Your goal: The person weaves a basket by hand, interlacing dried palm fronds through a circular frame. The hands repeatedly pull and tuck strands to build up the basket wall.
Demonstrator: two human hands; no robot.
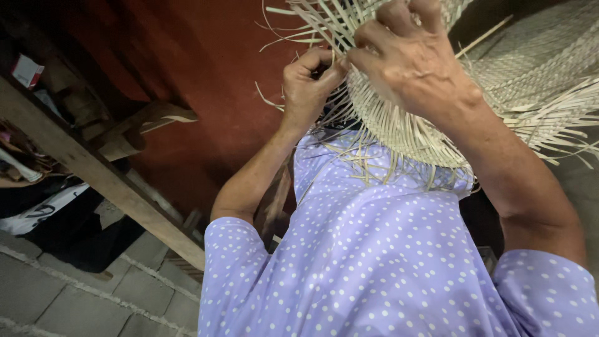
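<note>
While both hands work at the upper middle of the head view, the half-woven pale straw basket (405, 134) sits raised over the lap, its unfinished edge bristling with loose flat strips. Left hand (309, 84) is curled shut, thumb and forefinger pinching a thin pale straw strip (340, 62) at the basket's edge. Right hand (409, 59) lies over the woven wall, fingers bent and pressed onto the weave, fingertips touching the same spot as the left; whether it grips a strip, cannot tell. Lilac white-dotted short-sleeved dress (374, 249) fills the lower frame, loose strip ends hanging against it. Flat woven straw mat (536, 56) lies top right behind the basket. Dark red wall (206, 75) behind, slanted wooden beam (106, 181) left, grey paved floor (81, 293) bottom left.
</note>
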